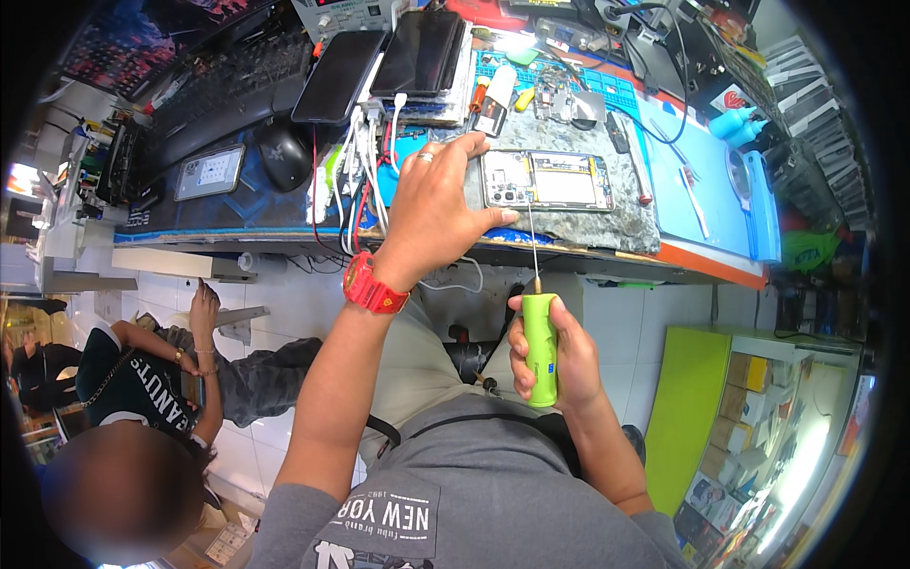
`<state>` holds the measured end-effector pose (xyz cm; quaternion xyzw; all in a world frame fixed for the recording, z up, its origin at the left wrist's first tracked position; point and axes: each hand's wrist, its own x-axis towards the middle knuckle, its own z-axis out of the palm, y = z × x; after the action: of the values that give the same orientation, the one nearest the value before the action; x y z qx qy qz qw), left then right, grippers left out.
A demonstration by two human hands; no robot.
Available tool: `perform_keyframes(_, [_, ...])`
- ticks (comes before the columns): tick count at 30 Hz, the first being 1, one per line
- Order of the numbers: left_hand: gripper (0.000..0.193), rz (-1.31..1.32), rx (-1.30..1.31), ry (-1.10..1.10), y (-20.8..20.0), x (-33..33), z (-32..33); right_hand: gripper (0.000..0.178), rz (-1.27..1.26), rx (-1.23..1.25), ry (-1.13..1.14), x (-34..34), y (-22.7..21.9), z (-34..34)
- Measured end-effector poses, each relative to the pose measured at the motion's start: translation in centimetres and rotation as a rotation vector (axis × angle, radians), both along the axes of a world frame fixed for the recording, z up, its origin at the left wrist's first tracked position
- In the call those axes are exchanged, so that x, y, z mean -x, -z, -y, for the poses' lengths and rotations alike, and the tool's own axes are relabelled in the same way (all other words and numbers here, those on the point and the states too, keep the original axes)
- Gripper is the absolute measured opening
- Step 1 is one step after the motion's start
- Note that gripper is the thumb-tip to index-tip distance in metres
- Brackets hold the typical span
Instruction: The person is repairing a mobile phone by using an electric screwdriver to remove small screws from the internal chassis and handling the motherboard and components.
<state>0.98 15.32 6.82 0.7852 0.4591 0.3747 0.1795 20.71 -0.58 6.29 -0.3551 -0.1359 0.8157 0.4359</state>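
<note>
Across the cluttered tabletop [706, 266], the opened phone [569, 182] lies long axis left-to-right, ahead of the right hand [576, 365], its grip closed round a green screwdriver [539, 356], while the nearer left hand [438, 211], grip spread, straddles its left end.

My grey shirt [493, 474] bears white lettering [393, 518]; the dark shirt [128, 370] to my left has large pale letters [163, 391]; my screwdriver [540, 346] carries tiny print [538, 366].

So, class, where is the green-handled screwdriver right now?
In the head view, the green-handled screwdriver is right of centre in the right hand, with its tip at the opened phone's near edge.
</note>
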Motion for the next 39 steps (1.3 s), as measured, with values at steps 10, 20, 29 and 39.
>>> perform_keyframes(10, [0.089, -0.044, -0.011, -0.006, -0.05, 0.12, 0.04, 0.058, 0.043, -0.002, 0.016, -0.16, 0.09, 0.19])
perform_keyframes(20, [0.088, -0.042, -0.006, -0.006, -0.11, 0.12, 0.11, 0.057, 0.036, 0.001, 0.034, -0.59, 0.37, 0.35])
perform_keyframes(29, [0.088, -0.057, -0.005, -0.002, -0.47, -0.08, 0.10, 0.052, 0.102, -0.045, 0.037, -0.58, 0.46, 0.42])
perform_keyframes(39, [0.088, -0.032, 0.045, 0.003, -0.67, -0.30, 0.12, 0.044, 0.161, -0.064, 0.009, -0.59, 0.39, 0.12])
